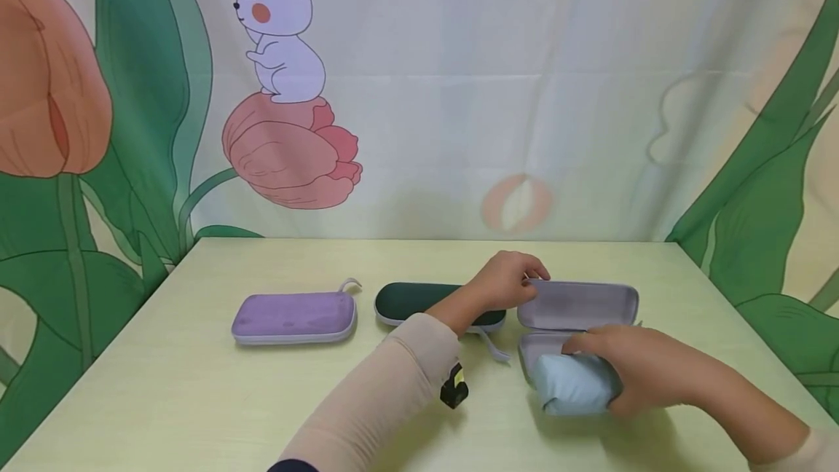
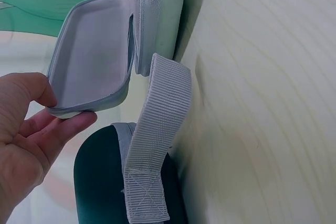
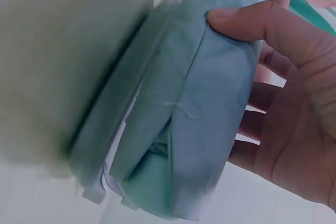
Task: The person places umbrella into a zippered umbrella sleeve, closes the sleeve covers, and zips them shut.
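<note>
Two hands are busy at one grey-lined case (image 1: 532, 357): the left hand (image 1: 501, 279) pinches the near corner of its raised lid (image 1: 583, 304) between thumb and fingers, while the right hand (image 1: 649, 366) is clamped on a light blue folded bundle (image 1: 573, 388), thumb on one side and fingers on the other. Held in that right grip, the bundle overlaps the front of the case's lower half, below the lid. Beneath the left wrist lies a dark green case (image 1: 413, 302) with a grey strap (image 2: 160, 108), and well to the left of that pinch rests a purple case (image 1: 295, 314)
</note>
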A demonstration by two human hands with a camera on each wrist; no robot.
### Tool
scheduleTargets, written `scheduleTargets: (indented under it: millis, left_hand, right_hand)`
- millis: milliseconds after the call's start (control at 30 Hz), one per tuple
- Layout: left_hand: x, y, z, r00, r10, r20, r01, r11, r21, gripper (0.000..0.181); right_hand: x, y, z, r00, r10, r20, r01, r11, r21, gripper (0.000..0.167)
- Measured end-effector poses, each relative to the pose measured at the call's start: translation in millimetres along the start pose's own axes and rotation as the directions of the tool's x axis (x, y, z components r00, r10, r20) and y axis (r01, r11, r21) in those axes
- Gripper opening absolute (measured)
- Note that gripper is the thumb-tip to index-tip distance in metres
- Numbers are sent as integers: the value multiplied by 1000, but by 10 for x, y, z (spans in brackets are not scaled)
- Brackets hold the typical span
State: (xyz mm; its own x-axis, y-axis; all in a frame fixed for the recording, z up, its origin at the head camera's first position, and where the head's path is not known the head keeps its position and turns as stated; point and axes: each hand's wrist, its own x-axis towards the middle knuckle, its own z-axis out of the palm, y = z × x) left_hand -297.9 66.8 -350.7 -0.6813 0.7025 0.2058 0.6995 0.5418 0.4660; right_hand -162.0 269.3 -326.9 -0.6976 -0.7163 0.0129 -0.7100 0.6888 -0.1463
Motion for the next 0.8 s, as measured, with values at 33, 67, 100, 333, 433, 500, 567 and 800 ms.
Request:
scheduleTargets:
  millis: [33,67,100,333,433,500,567,800]
  left_hand:
    - [-2,2,-6,1000,1,1,-1,1000,-5,29]
    - [-4,1,-10,1000,2,0,-2,1000,-7,29]
    - [-7,1,-16,1000,2,0,-2,1000,-7,29]
    - [-21,-9,-36,1000,11,-15,-11,1000,-14,28]
    - [-18,-14,-35,1000,22,-22,-22,1000,-3,28]
    - [-12,-18,-36,999,28,-27,-28,1000,1,27]
    - [-12,-15,-46,999,31,-30,-31,1000,4,27]
    - [-29,-10,-63,999,24,-37,-25,999,-25,26]
  right_hand:
    - [11,24,-20,1000,-6,-5,6,1000,-4,65]
    - [25,48,-37,1000,-7,-5,7,1000,-5,65]
    - [42,73,-53,1000,-5,-2,5,1000,-5,65]
    - [149,223,-43,997,73,7,-73,997,-1,65]
    - [182,278,-2,994,104,15,-104,995,4,65]
    - [209,311,30,991,129,27,-129,992,12,65]
    - [244,340,67,988,149,36,-150,989,9,65]
    - [379,404,196,994,104,32,-103,995,-11,63]
